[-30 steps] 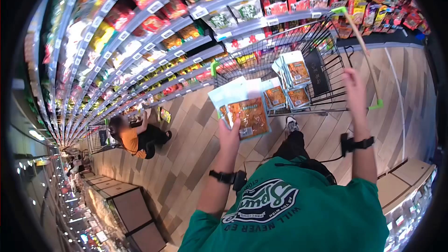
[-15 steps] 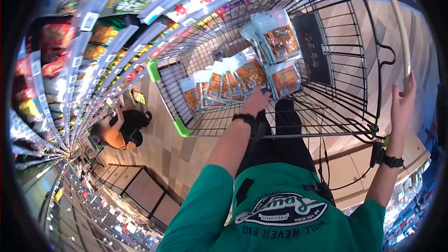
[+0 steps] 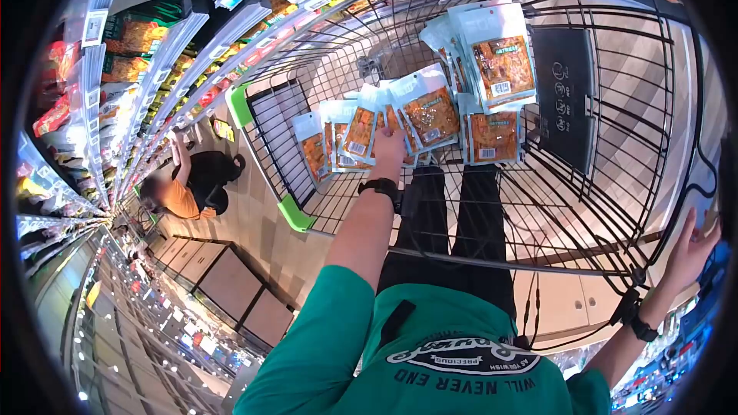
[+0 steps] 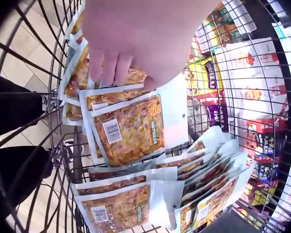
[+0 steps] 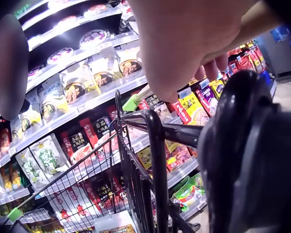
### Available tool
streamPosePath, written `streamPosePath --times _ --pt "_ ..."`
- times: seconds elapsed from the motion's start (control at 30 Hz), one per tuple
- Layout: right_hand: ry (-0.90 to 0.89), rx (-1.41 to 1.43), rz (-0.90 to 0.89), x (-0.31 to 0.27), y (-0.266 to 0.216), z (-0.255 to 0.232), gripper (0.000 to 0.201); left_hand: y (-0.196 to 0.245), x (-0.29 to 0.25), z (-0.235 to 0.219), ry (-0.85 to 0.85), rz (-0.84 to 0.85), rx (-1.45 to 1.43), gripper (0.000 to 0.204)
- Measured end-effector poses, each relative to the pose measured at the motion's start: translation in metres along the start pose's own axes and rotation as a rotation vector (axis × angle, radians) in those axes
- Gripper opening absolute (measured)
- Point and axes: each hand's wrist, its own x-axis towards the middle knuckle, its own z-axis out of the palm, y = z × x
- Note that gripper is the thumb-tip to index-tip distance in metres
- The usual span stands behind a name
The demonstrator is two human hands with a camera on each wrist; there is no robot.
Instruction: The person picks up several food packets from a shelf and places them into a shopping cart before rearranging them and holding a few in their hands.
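Observation:
In the head view, my left hand (image 3: pixel 390 147) reaches into the cart basket, its fingers touching orange-brown food packets (image 3: pixel 430 117) that lie overlapped in a row. The left wrist view shows this hand (image 4: pixel 131 43) over the packets (image 4: pixel 131 131), fingertips down on their upper edges; part of the pack surfaces is hidden beneath it. A taller stack (image 3: pixel 503 65) stands beside the row, towards the cart's black sign. My right hand (image 3: pixel 690 253) is at the right edge; in the right wrist view it (image 5: pixel 184 43) is round the pale cart handle (image 5: pixel 254 24), thumb and fingertips on opposite sides.
The wire cart (image 3: pixel 461 261) spans the space before my legs. Shelves of packaged food (image 3: pixel 146 38) run along its far side and to the left. A person in orange (image 3: pixel 181 198) crouches on the floor at the left, near wooden cabinets (image 3: pixel 207 261).
The packet my left hand held has gone from it, and that hand moved down into the cart, then left along the row. The cart appears nearer; my right hand came onto its handle.

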Motion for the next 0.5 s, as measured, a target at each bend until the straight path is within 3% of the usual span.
streamPosePath --times 0.07,0.13,0.23,0.3,0.37,0.4,0.47,0.5 --pt "0.002 -0.03 0.004 0.0 -0.008 -0.002 0.066 0.006 0.005 0.008 0.076 0.043 0.101 0.056" --pt "-0.022 -0.044 0.03 -0.001 -0.001 -0.002 0.065 0.055 -0.033 0.002 0.065 -0.042 0.251 0.057" --pt "0.046 0.028 -0.024 -0.003 -0.012 0.0 0.063 0.056 -0.024 0.006 -0.049 -0.023 0.34 0.047" --pt "0.046 0.017 0.0 -0.003 -0.015 0.001 0.063 0.058 -0.034 0.013 0.017 0.035 0.398 0.042" --pt "0.049 0.009 0.032 -0.003 -0.013 0.001 0.063 0.067 -0.041 0.018 -0.34 0.049 0.043 0.043" --pt "0.05 -0.012 0.025 -0.003 -0.012 0.001 0.063 0.067 -0.039 0.025 -0.343 0.051 0.043 0.043" --pt "0.044 -0.033 0.021 -0.004 -0.007 -0.001 0.063 0.065 -0.037 0.036 -0.259 0.302 0.424 0.038" --pt "0.035 -0.051 0.024 -0.002 -0.002 -0.001 0.063 0.067 -0.041 0.033 -0.257 0.3 0.428 0.038"
